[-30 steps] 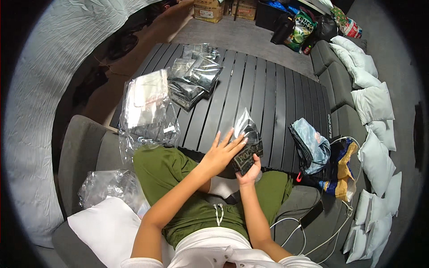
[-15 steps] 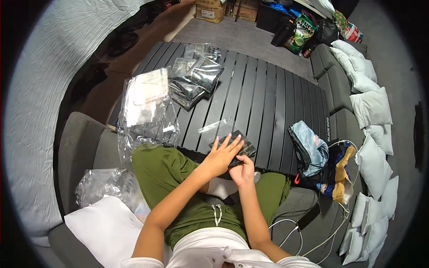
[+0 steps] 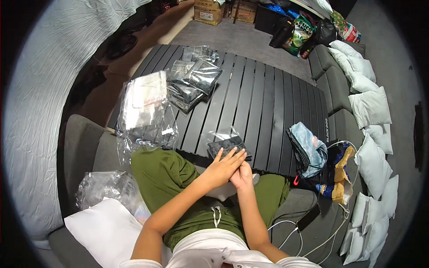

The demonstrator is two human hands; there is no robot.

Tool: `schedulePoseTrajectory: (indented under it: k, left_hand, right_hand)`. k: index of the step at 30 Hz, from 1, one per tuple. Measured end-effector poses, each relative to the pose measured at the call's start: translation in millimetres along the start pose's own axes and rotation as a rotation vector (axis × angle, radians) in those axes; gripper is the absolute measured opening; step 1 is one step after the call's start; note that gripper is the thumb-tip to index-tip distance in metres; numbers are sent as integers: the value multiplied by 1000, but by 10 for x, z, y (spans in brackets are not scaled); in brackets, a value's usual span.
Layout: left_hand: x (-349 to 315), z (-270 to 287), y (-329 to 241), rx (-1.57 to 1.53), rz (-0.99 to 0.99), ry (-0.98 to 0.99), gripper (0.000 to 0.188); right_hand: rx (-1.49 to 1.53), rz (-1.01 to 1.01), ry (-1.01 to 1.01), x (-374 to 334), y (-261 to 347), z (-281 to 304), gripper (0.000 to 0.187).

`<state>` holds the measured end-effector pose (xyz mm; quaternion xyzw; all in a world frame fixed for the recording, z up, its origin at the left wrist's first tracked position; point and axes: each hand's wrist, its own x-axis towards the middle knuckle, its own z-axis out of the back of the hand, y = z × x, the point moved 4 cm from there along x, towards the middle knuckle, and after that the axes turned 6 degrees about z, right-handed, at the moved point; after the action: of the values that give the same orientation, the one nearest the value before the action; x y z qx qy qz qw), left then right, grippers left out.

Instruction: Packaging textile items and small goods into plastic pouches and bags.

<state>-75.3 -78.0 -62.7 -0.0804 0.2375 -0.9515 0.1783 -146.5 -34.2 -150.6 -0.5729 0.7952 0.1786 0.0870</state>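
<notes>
A folded dark patterned cloth (image 3: 223, 144) in a clear plastic bag lies at the near edge of the black slatted table. My left hand (image 3: 225, 167) rests flat across its near side, fingers stretched out toward the upper right. Just right of it, my right hand (image 3: 242, 174) is closed at the near right corner of the bagged cloth. Its fingertips are partly hidden under my left fingers. The clear upper part of the bag (image 3: 222, 133) spreads on the slats beyond the cloth.
Dark bagged packets (image 3: 196, 78) pile up on the table (image 3: 268, 107) at the far left, beside a large stack of clear bags (image 3: 145, 105). A folded blue-grey cloth (image 3: 309, 145) lies at the right edge, near a white cable (image 3: 285, 220). Pillows (image 3: 373, 147) line the sofa.
The bagged cloth has turned and shifted slightly left, so its dark edge now lies more level. My right hand has slid lower, and its thumb is now tucked from sight.
</notes>
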Motion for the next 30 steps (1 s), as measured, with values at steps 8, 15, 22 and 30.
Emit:
schedulePoseTrajectory:
  k: [8,15,22,30]
  left_hand:
    - [-80,94,-135,30,-73,-53,66]
    - [-133,204,-383,72,-141,-91,63]
    - [-425,359,79,-1132,382,-779,72]
    - [-153,74,373,-2311,308,-412,44]
  right_hand:
    - [18,43,140,-126,33,-290,30]
    - [-207,154,-257,5,0,284,33]
    - [-105,116,151,-286,87,-504,47]
    - [-364,122,48,-524,38,-552,39]
